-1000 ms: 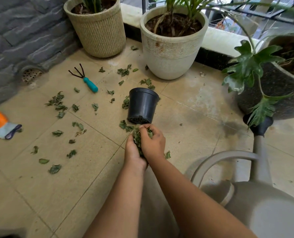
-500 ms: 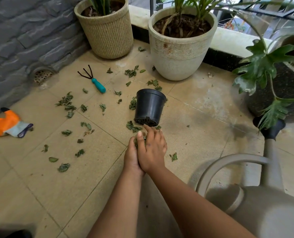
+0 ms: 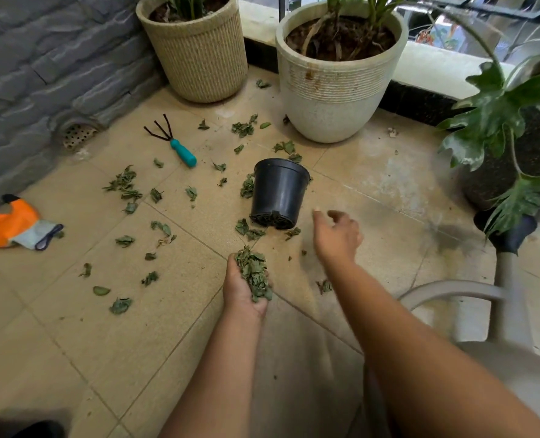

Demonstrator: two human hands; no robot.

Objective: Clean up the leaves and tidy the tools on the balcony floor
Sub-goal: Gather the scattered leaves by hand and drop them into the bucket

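My left hand (image 3: 242, 290) is cupped palm up and holds a pile of dry green leaves (image 3: 254, 271) above the tiled floor. My right hand (image 3: 336, 237) hovers to the right of it, fingers loosely curled and empty, near the base of a small black plastic pot (image 3: 278, 191) lying on its side. Several loose leaves (image 3: 125, 186) are scattered over the tiles to the left and behind the pot. A small hand rake with a teal handle (image 3: 180, 150) lies at the back left. An orange and grey glove (image 3: 13, 226) lies at the left edge.
A woven beige planter (image 3: 199, 58) and a white planter (image 3: 335, 90) stand at the back. A dark planter with a broad-leaved plant (image 3: 499, 121) stands at the right. A grey watering can (image 3: 499, 327) sits at the lower right. A floor drain (image 3: 77, 135) meets the grey stone wall.
My hands, pressed together around the leaves by the pot, have parted. The left hand now holds the pile alone, and the right hand has moved right, toward the pot's base.
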